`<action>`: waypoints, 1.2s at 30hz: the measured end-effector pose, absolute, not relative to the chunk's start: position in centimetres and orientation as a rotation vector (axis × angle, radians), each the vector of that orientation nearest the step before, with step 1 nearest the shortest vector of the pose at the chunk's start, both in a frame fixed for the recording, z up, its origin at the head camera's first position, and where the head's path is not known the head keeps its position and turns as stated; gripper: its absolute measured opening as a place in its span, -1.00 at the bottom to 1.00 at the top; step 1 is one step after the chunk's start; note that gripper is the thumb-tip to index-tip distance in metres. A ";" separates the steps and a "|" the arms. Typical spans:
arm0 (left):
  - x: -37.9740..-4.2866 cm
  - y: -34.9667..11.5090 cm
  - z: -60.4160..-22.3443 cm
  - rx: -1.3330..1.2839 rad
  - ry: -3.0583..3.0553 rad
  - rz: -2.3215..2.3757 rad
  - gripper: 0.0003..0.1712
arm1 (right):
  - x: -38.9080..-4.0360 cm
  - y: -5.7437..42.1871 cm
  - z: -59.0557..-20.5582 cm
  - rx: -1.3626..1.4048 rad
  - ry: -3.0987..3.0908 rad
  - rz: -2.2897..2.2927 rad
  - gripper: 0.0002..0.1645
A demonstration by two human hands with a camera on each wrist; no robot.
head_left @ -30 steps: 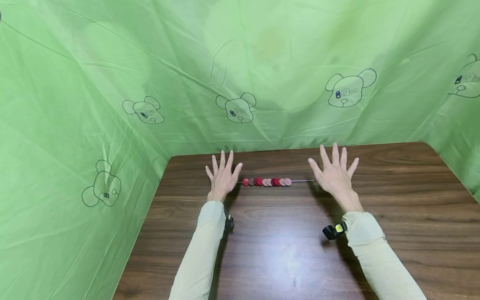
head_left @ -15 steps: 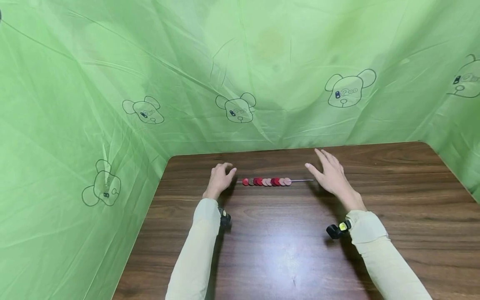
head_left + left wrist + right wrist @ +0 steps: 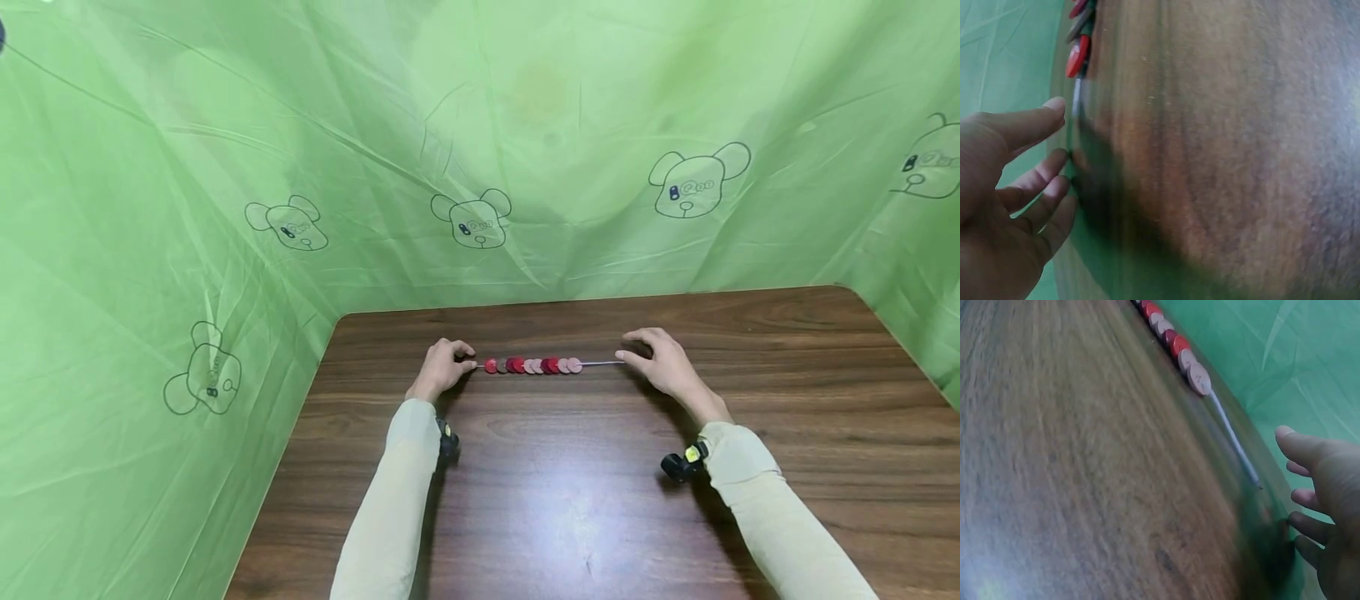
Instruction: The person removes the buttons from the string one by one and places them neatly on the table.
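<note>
A row of overlapping round buttons [image 3: 533,366], in red, dark red, pink and dark brown, lies across the table on a thin pale cord [image 3: 600,363]. Bare cord shows at both ends. At its left end is my left hand [image 3: 441,368], thumb and fingers bent towards the cord with a gap between them in the left wrist view. My right hand [image 3: 663,363] hovers by the right end, fingers loosely curved and thumb apart. In the right wrist view the cord tip [image 3: 1259,486] lies just short of that hand, and the end button [image 3: 1199,379] shows small holes.
The dark wooden table [image 3: 525,467] runs up to a green sheet [image 3: 570,150] at the back and sides, which bears drawn bear heads. Small black cameras sit on both wrists. Light glares on the table's front middle.
Both hands had spread, straight fingers; these have bent and come down towards the two ends of the cord. The buttons have stayed in place.
</note>
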State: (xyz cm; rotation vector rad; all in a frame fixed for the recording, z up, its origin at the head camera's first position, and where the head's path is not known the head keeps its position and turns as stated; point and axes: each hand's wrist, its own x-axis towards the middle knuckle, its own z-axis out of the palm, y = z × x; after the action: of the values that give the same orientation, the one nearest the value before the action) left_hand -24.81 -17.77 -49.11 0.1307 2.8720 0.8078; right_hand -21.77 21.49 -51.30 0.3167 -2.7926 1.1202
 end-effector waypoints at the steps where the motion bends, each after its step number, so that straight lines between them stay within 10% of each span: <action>1: -24.8 -17.7 -49.2 0.139 2.877 0.809 -0.77 | -21.8 21.5 -51.5 0.327 -2.789 1.122 -0.50; 36: -24.7 -18.4 -51.0 0.221 2.991 0.837 -0.89 | -21.7 21.6 -53.0 0.314 -2.842 0.962 -0.93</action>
State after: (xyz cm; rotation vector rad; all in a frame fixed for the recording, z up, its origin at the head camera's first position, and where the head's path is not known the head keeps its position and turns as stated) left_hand -24.73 -18.41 -51.04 0.2208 2.9913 0.8373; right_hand -21.67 21.60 -52.95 0.3138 -2.8421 0.9618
